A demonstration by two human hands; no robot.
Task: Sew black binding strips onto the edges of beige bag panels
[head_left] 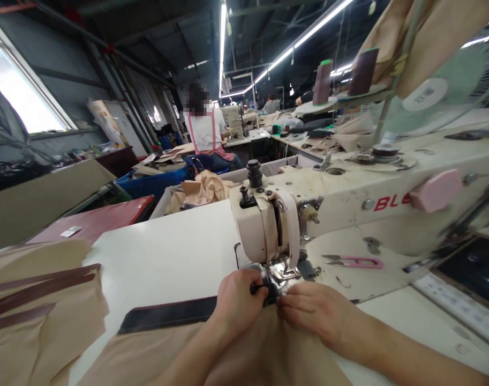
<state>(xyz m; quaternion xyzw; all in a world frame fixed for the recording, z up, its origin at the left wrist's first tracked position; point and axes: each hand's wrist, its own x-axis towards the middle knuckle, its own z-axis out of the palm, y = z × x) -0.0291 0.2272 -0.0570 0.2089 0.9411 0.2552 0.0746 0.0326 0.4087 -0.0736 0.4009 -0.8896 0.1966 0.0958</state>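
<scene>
Both hands press tan fabric [244, 348] on the bench [167, 257] at the sewing machine [348, 209]. The left hand [236, 303] has its fingers closed on a dark strap [167, 315]; the right hand [312, 311] pinches the fabric's edge by the needle.

- Two bare hands at the needle, the left hand [238, 300] and the right hand [314, 311]
- One sewing machine [348, 203]
- One dark strip [167, 315] on one tan fabric piece [264, 354] under the hands
- One pink thread snips [354, 261]
- Two thread cones [322, 81] on the stand
- Three dark strips on the tan stack [35, 311] at left
- One person in a pink apron [207, 131]
</scene>
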